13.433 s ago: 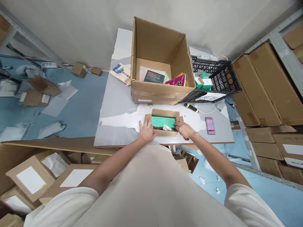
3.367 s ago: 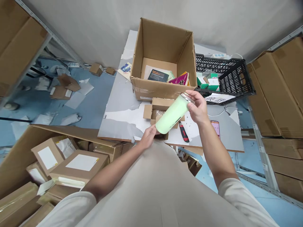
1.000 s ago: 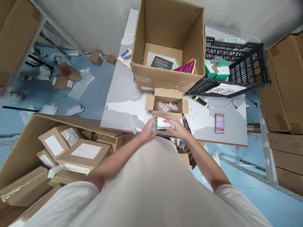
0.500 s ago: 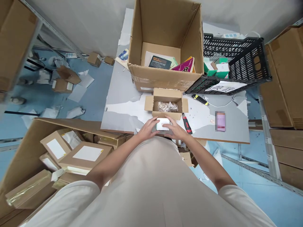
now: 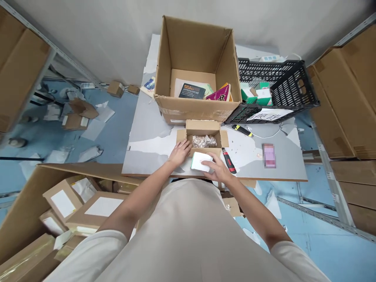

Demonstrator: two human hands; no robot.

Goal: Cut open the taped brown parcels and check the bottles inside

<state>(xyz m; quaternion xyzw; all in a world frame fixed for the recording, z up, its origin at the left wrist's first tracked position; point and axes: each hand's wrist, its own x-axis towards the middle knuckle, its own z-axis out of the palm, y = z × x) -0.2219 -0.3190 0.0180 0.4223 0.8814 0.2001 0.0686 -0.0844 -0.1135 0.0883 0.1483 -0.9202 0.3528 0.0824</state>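
Observation:
My right hand [image 5: 217,168] grips a small white box [image 5: 201,161] with a green edge, just above the front of the table. At the left side of a small open cardboard carton [image 5: 203,124], my left hand [image 5: 179,153] lies with its fingers stretched out by the carton's left flap and front corner. Clear bubble wrap [image 5: 202,141] lies inside the carton, and its flaps are folded outward. A red and black utility knife [image 5: 229,160] rests on the table just right of the carton and my right hand.
Behind the carton stands a large open cardboard box [image 5: 197,105] holding books. A black plastic crate [image 5: 305,98] with green and white boxes is at its right. A yellow and black cutter [image 5: 242,130] and a blurred pink item [image 5: 269,156] lie on the table [image 5: 147,156]. Packed parcels fill a big box [image 5: 85,168] at lower left.
My left hand has let go of the white box and moved left and up to the small carton. The white box is now tilted in my right hand. The camera view has shifted.

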